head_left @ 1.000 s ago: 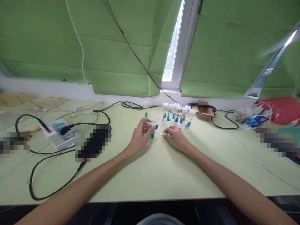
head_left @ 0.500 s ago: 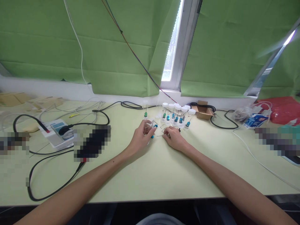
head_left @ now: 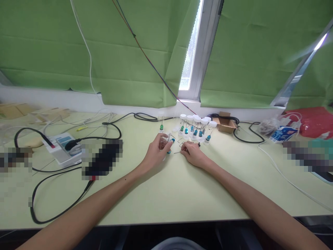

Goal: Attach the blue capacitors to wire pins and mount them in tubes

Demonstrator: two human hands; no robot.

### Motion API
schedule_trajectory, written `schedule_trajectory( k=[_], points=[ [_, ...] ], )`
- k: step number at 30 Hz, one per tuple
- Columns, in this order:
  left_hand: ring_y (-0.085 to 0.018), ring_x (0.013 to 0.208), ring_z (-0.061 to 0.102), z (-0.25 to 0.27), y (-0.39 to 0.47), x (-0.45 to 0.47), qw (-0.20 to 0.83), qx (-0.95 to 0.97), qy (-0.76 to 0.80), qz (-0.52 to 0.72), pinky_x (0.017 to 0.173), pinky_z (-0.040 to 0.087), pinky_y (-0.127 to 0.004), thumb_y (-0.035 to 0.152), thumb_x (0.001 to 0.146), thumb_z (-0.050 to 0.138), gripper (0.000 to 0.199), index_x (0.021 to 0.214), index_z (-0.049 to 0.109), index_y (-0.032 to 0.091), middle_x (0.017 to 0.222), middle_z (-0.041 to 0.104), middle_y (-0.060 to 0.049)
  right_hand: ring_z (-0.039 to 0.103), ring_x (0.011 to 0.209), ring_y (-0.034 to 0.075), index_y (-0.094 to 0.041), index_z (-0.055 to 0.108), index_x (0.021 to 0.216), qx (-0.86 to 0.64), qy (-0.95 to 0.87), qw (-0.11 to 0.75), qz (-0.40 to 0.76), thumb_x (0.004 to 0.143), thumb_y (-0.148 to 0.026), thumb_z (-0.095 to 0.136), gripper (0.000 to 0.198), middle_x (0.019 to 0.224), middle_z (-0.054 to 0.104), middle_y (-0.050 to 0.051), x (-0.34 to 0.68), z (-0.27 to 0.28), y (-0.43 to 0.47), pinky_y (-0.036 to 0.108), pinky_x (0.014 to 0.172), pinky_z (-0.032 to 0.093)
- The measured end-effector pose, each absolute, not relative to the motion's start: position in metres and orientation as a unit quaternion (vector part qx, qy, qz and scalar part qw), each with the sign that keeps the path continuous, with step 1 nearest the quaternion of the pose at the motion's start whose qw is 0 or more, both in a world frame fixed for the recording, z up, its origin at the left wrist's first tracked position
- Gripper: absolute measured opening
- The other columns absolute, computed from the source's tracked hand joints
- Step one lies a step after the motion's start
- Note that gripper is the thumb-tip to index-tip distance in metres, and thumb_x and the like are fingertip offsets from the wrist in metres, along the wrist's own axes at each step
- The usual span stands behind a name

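Observation:
My left hand is curled closed around a clear tube, mostly hidden by the fingers. A blue piece and thin metal rods show beside its thumb. My right hand is closed at the fingertips on a thin metal rod, which points left toward the other hand. Just behind my right hand stand several clear tubes with white caps, holding blue or green pieces and thin rods. A separate tube with a green piece stands behind my left hand. A small black piece lies by my right knuckles.
An open cardboard box sits at the back beside coiled black cable. On the left are a white device, a pixelated dark object and looping cables. A red bag and a blue-and-white packet lie at the right.
Almost nothing differs. Both hands stay in place with the same holds; the rod at my right fingertips sits very slightly lower.

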State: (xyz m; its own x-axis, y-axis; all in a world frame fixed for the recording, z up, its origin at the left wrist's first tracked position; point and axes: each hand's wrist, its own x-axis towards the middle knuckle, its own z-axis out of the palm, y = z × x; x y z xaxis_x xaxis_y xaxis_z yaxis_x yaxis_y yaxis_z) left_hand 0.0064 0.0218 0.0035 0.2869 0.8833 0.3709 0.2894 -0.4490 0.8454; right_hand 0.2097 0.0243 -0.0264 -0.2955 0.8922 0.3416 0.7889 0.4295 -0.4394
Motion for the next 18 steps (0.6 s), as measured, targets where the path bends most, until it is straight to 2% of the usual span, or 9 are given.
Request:
schedule_trajectory(
  k=[9,18],
  points=[
    [-0.014,0.064,0.058,0.0048,0.0216,0.0069,0.326,0.73,0.406,0.442,0.052,0.04,-0.023,0.051,0.087,0.05,0.035,0.107,0.047,0.023,0.069,0.053,0.003,0.054,0.088,0.02,-0.019,0.051,0.08,-0.513,-0.806,0.279,0.095,0.088,-0.016,0.053,0.009,0.087,0.061,0.005,0.2109,-0.0256,0.0231,0.036,0.081,0.034],
    [-0.012,0.061,0.048,0.0042,0.0212,0.0045,0.226,0.78,0.393,0.431,0.059,0.039,-0.024,0.046,0.087,0.052,0.031,0.108,0.051,0.023,0.068,0.052,0.004,0.056,0.08,0.018,-0.019,0.052,0.079,-0.495,-0.793,0.339,0.103,0.088,-0.017,0.052,0.009,0.082,0.062,0.003,0.2098,-0.0259,0.0213,0.035,0.082,0.037]
  ],
)
